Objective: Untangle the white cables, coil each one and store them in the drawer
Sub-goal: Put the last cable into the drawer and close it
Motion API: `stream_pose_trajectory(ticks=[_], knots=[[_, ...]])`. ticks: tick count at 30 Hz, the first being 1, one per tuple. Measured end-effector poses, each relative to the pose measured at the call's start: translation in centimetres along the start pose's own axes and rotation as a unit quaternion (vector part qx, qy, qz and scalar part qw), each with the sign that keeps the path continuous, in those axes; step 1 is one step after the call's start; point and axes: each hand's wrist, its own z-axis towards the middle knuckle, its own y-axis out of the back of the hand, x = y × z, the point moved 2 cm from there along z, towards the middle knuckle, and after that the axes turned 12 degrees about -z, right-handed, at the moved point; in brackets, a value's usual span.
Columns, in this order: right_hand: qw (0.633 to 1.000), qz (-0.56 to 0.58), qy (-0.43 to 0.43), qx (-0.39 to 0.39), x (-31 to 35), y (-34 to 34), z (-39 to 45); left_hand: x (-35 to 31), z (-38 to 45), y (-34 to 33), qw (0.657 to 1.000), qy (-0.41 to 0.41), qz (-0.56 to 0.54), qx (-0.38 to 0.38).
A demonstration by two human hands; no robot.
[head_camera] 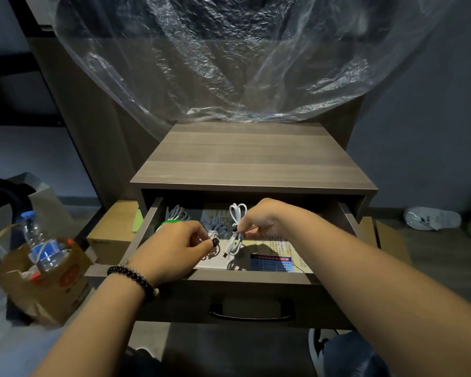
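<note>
Here, both hands work over the open drawer point(256, 277) of a wooden nightstand point(253, 156), each pinching a coiled white cable.

At far left a plastic water bottle point(40, 240) stands in a brown cardboard box point(42, 281) on the floor. Inside the drawer's left rear corner lies a bundle of white cable point(178, 213) beside something green point(172, 223). The left hand point(174, 248), with a dark bead bracelet point(133, 278) at its wrist, pinches a small coiled cable point(214, 236) low over the printed paper point(279, 247) lining the drawer. The right hand point(264, 220) pinches a looped white cable point(236, 227) at its middle, loops above, plug end hanging just over the paper. Crinkled clear plastic sheeting point(229, 63) hangs behind the nightstand.
</note>
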Motion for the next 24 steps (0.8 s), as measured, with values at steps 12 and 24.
stream_pose_trajectory(ticks=[12,24], knots=[[0.998,-0.03,-0.041,-0.022,-0.3,-2.2,5.4,0.2,0.5,-0.6,0.997,0.043,0.021,0.054],[0.999,-0.006,-0.023,-0.028,-0.9,-3.3,6.9,0.5,1.0,-1.0,0.996,0.058,0.01,0.07]])
